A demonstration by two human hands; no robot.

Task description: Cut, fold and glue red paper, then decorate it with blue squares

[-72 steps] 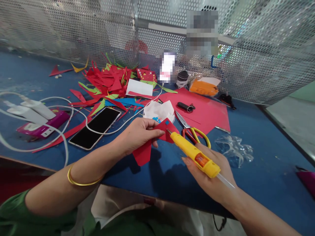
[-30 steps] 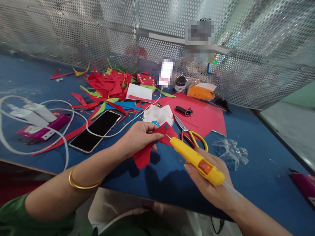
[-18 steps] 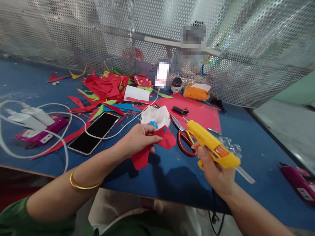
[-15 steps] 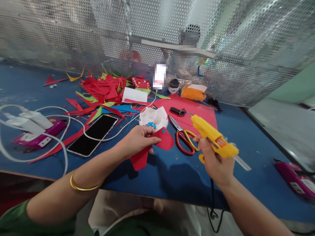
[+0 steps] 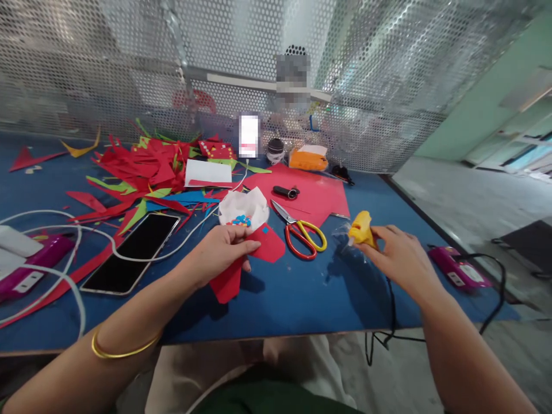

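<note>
My left hand [image 5: 228,247] pinches a folded red paper piece [image 5: 268,247] above the table's front part. One small blue square [image 5: 265,230] shows on the paper's right flap. Just behind it stands a white paper-lined dish [image 5: 252,202] with small blue and orange bits [image 5: 241,221] in it. Over on the right, my right hand [image 5: 397,259] is closed on a yellow hot glue gun [image 5: 361,229], low over the table beside a scrap of clear plastic [image 5: 341,233]. Between the hands lie scissors [image 5: 307,236] with one red and one yellow handle.
Red and green paper scraps [image 5: 146,161] are heaped at the back left. A black phone [image 5: 131,253] and white cables lie left. Red sheets [image 5: 319,192] carry a black key fob [image 5: 284,192]. Purple power strips [image 5: 461,267] flank the table; a perforated metal screen [image 5: 241,57] stands behind.
My right hand has moved right and lowered the glue gun, turning it to point differently. The view has shifted to the right. My left hand still holds the red paper.
</note>
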